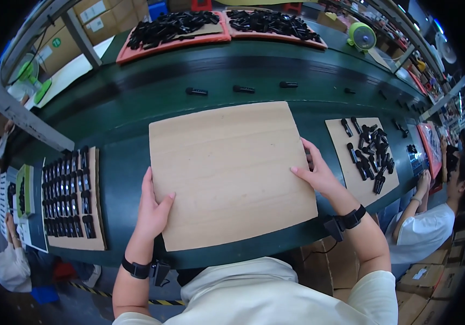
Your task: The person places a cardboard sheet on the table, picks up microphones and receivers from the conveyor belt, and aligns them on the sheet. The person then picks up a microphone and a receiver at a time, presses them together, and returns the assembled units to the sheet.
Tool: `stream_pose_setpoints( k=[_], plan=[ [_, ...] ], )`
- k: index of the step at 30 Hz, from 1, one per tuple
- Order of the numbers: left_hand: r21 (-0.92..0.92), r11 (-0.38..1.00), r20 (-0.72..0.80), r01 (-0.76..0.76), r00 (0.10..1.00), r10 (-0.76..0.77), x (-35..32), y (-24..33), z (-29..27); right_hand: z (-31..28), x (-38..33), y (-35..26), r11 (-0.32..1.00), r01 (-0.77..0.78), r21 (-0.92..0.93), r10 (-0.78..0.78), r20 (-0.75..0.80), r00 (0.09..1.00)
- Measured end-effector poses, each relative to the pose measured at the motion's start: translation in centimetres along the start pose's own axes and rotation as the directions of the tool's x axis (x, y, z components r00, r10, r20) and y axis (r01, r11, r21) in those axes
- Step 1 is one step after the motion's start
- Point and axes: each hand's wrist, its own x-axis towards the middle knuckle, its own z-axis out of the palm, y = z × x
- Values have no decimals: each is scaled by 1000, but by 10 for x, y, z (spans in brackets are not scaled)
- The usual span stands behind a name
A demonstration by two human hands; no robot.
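A large bare cardboard sheet (pixel 227 168) lies flat on the green workbench (pixel 129 179) in front of me. My left hand (pixel 154 208) grips its left edge, thumb on top. My right hand (pixel 313 170) holds its right edge, fingers spread over the top face. Both wrists wear black straps.
A cardboard sheet (pixel 94 238) with neat rows of small black parts lies to my left. Another sheet (pixel 346 179) with a loose heap of black parts lies to my right. Three black parts (pixel 243 89) ride the green belt beyond. Orange trays (pixel 135 54) of parts stand at the back. Other workers sit on either side.
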Motion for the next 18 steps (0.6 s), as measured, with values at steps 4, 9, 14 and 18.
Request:
stream_pose_setpoints(
  k=[4, 9, 14, 18],
  plan=[
    [-105, 994, -3, 15, 1000, -16, 2, 2, 3, -2, 2, 3, 999, -28, -16, 28, -13, 1000],
    [-67, 998, 21, 14, 1000, -13, 2, 1, -6, -11, 11, -2, 993, -64, -96, 66, 25, 997],
    [11, 999, 42, 35, 999, -35, 39, 16, -40, -42, 59, -9, 967, 94, -237, -104, -34, 994],
    [125, 987, -7, -104, 994, 106, 106, 15, -74, -67, 129, -23, 822, 202, -532, -259, -33, 965]
  ],
)
